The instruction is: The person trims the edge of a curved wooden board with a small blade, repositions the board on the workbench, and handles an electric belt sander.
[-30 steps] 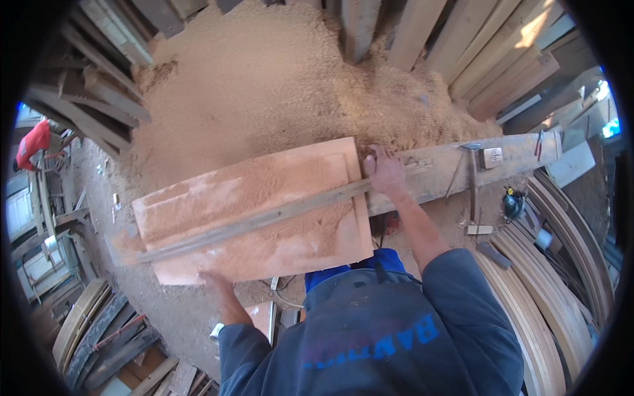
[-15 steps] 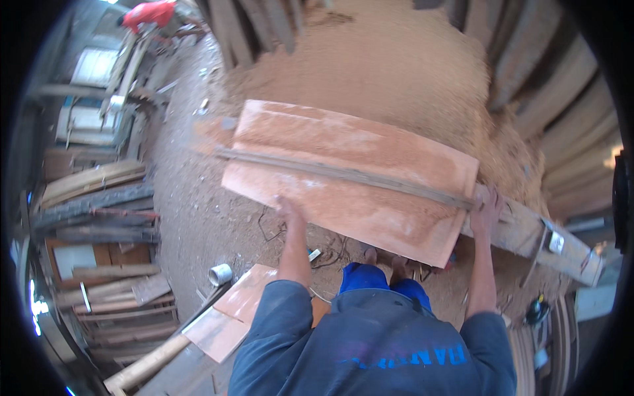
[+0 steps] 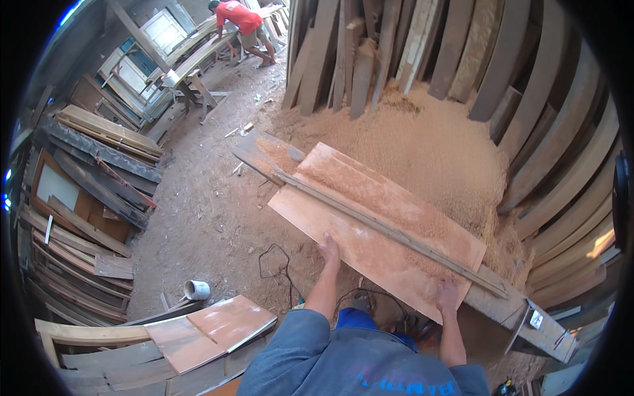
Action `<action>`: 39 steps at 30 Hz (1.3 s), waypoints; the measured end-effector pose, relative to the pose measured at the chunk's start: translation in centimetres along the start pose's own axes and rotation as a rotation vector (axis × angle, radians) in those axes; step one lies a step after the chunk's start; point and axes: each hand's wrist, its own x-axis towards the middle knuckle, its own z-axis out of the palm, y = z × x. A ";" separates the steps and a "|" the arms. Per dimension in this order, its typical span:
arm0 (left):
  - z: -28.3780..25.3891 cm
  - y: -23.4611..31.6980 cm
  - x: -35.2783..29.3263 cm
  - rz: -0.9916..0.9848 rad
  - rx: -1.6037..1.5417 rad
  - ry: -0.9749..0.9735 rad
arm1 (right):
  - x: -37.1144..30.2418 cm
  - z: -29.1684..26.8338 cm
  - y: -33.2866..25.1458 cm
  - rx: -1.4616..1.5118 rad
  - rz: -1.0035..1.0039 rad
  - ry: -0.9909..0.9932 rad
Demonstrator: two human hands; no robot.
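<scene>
A wide reddish wooden panel (image 3: 330, 216), dusted with sawdust, lies on a long plank bench (image 3: 492, 305) that runs from far left to near right. Along the panel stretches a thin wooden strip (image 3: 389, 237), reaching past both of its ends. My left hand (image 3: 329, 251) grips the panel's near edge; some of its fingers are hidden at the edge. At the panel's right end, my right hand (image 3: 448, 295) rests on the surface with its fingers laid out, on the near side of the strip.
Sawdust (image 3: 422, 152) is heaped behind the bench, before upright boards (image 3: 456, 49). Two reddish panels (image 3: 228, 323) lie at lower left near a white bucket (image 3: 197, 290). A black cable (image 3: 287, 274) crosses the ground. Stacked timber (image 3: 99, 175) lines the left; a person in red (image 3: 239, 18) bends over a far bench.
My right hand has left the strip's right end and now lies on the panel nearer to me. The strip sits farther right along the panel. The whole view has turned.
</scene>
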 end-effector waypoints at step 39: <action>-0.4 7.1 3.1 1.013 1.282 -0.360 | -27.5 5.9 16.3 0.255 0.868 -0.038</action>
